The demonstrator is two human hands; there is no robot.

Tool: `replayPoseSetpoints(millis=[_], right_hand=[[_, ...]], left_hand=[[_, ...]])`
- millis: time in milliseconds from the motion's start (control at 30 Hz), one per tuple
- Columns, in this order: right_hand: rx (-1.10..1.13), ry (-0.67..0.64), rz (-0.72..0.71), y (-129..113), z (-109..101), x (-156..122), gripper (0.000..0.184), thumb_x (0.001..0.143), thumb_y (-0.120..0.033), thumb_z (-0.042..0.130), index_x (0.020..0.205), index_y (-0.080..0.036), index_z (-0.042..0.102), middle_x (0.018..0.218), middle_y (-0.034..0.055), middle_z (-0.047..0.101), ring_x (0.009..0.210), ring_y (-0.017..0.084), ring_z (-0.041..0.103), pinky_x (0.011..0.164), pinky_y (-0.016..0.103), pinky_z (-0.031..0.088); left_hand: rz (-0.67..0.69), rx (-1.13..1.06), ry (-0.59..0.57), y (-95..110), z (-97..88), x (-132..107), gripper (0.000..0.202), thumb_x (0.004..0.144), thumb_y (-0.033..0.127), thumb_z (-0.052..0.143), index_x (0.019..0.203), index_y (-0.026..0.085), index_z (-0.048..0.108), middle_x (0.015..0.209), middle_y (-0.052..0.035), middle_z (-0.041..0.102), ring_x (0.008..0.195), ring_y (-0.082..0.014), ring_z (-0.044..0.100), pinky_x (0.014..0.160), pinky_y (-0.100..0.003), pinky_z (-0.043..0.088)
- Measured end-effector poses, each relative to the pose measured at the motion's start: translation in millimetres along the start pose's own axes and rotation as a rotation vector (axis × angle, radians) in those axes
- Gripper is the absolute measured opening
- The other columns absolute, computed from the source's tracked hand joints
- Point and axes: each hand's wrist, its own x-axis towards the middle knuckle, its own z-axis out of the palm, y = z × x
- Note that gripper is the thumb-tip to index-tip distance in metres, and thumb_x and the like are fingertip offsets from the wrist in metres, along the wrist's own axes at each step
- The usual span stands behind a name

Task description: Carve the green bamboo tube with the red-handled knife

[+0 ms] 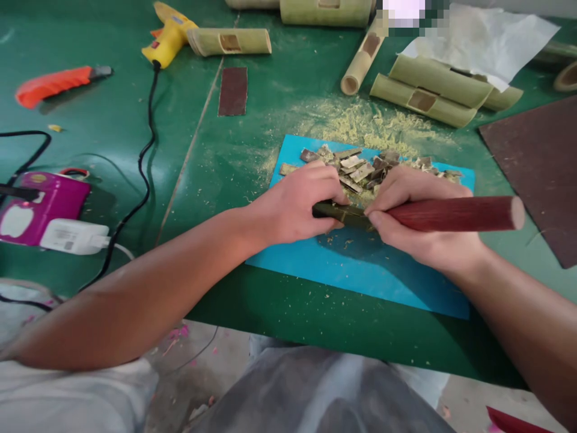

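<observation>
My left hand (311, 201) is closed around one end of a short dark green piece (345, 214) that looks like bamboo. From the other side, my right hand (424, 210) grips a tool with a thick round dark red wooden handle (455, 214). Its working end is hidden by my fingers, against or very close to the green piece. Both hands are above a blue sheet (360, 270). Just beyond them lies a pile of cut bamboo chips (360, 171), partly covered by my hands.
Pale shavings (374, 123) spread behind the sheet. Bamboo tubes with cut windows (424, 99) lie at the back. On the left are a yellow glue gun (169, 39), an orange utility knife (58, 84), a magenta power strip (58, 201) and a black cord (146, 156). Brown sandpaper (536, 174) lies right.
</observation>
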Motion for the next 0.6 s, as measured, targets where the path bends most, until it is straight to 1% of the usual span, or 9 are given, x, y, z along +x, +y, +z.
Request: replayPoseSetpoints(millis=[67,133,167,267,300,333,400,467,600], right_hand=[[0.000,-0.004,-0.015,1,0,-1,0.019,0.081,-0.011,0.075,0.071,-0.027,0.070,0.072,-0.0051,0.073,0.064,0.014,0.066,0.063,0.032,0.052],[0.038,0.037,-0.020,3,0,-4,0.017,0.081,-0.012,0.076,0.072,-0.027,0.072,0.073,-0.0036,0.074,0.065,0.015,0.067,0.064,0.032,0.053],[0.070,0.086,-0.010,4,0,-6,0.017,0.082,-0.012,0.075,0.073,-0.026,0.074,0.073,-0.0028,0.075,0.065,0.014,0.067,0.064,0.032,0.053],[0.210,0.304,0.033,8,1,-11,0.018,0.084,-0.012,0.071,0.073,-0.025,0.076,0.074,-0.0016,0.074,0.065,0.014,0.065,0.065,0.033,0.053],[0.236,0.341,0.028,9,1,-12,0.018,0.084,-0.012,0.071,0.073,-0.025,0.076,0.074,-0.0017,0.074,0.065,0.014,0.064,0.066,0.034,0.053],[0.246,0.352,0.016,10,2,-13,0.017,0.085,-0.013,0.071,0.073,-0.026,0.076,0.074,-0.0019,0.074,0.064,0.014,0.063,0.065,0.034,0.053],[0.211,0.321,-0.003,10,3,-14,0.016,0.084,-0.015,0.074,0.073,-0.026,0.076,0.073,-0.0022,0.074,0.063,0.014,0.062,0.064,0.034,0.052],[0.184,0.296,0.010,10,4,-14,0.017,0.084,-0.016,0.075,0.070,-0.026,0.074,0.073,-0.0022,0.073,0.062,0.014,0.061,0.063,0.034,0.051],[0.198,0.329,0.054,10,5,-15,0.018,0.082,-0.015,0.072,0.067,-0.025,0.071,0.070,-0.0021,0.070,0.063,0.015,0.060,0.064,0.036,0.050]], left_hand=[[0.011,0.001,0.018,-1,0.6,0,0.012,0.091,0.027,0.074,0.099,0.018,0.071,0.099,-0.0076,0.072,0.097,-0.0248,0.068,0.089,-0.039,0.052],[0.012,0.000,0.010,-1,0.6,-1,0.013,0.092,0.027,0.075,0.100,0.018,0.072,0.099,-0.0078,0.072,0.098,-0.0250,0.068,0.089,-0.039,0.052],[0.010,-0.003,0.004,-1,0.4,-1,0.013,0.092,0.028,0.075,0.100,0.018,0.072,0.100,-0.0078,0.073,0.098,-0.0249,0.069,0.089,-0.039,0.052],[-0.004,-0.016,-0.001,-1,-0.2,-1,0.012,0.092,0.028,0.076,0.099,0.019,0.073,0.100,-0.0075,0.073,0.099,-0.0247,0.069,0.089,-0.039,0.052],[-0.010,-0.020,0.001,-1,-0.3,-1,0.011,0.092,0.028,0.076,0.099,0.020,0.073,0.100,-0.0074,0.074,0.099,-0.0247,0.069,0.089,-0.039,0.052],[-0.014,-0.023,0.001,-1,-0.5,-1,0.011,0.092,0.029,0.076,0.099,0.020,0.073,0.101,-0.0073,0.074,0.099,-0.0247,0.069,0.089,-0.040,0.052],[-0.018,-0.025,-0.007,-1,-1.0,-1,0.013,0.093,0.030,0.076,0.100,0.020,0.073,0.101,-0.0072,0.074,0.100,-0.0245,0.069,0.090,-0.040,0.052],[-0.017,-0.027,-0.011,-1,-1.7,-1,0.013,0.093,0.031,0.075,0.100,0.020,0.073,0.101,-0.0067,0.074,0.099,-0.0238,0.069,0.090,-0.039,0.052],[-0.010,-0.026,-0.004,1,-2.9,0,0.011,0.093,0.030,0.074,0.099,0.021,0.073,0.099,-0.0059,0.074,0.097,-0.0231,0.068,0.089,-0.038,0.051]])
